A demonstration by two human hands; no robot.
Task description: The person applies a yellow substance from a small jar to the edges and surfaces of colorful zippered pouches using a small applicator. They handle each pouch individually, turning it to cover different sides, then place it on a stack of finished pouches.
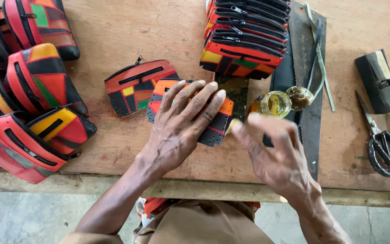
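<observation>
My left hand (181, 126) lies flat, fingers spread, on an orange, red and black patchwork pouch piece (217, 124) on the wooden table (113, 31). My right hand (276, 153) hovers just right of it, blurred, its fingertips near the pouch's right edge and below a small open glass jar of yellowish glue (274, 104). Whether the right fingers hold anything I cannot tell. The jar's lid (299, 97) lies beside the jar.
A flat red patchwork pouch (134, 86) lies left of my hand. Finished pouches are stacked at the far left (32, 90) and at the top centre (247, 36). A dark mat (310, 122), black scissors (382, 144) and a dark block (380, 81) sit right.
</observation>
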